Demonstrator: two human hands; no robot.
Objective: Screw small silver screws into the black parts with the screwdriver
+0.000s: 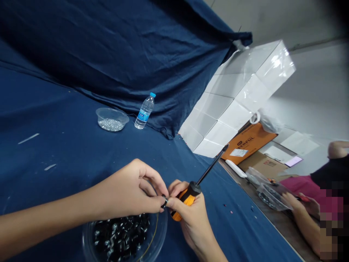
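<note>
My left hand (136, 189) pinches a small black part with a shiny metal bit (164, 201) between thumb and fingertips. My right hand (195, 214) is closed around the orange and black handle of a screwdriver (191, 193), whose dark shaft points up and to the right. The right thumb and forefinger also touch the small part, so both hands meet at it. Below them stands a clear plastic bowl (163, 236) of many black pieces and some shiny metal ones. A thin yellowish strand (152, 236) runs along the bowl's right side.
On the blue cloth (73, 153) stand a clear bowl of small silvery parts (111, 124) and a water bottle (144, 112). White boxes (226, 98) are stacked behind, beside an orange carton (249, 142). At right, another person's hands (300, 207) work near a clear container (272, 196).
</note>
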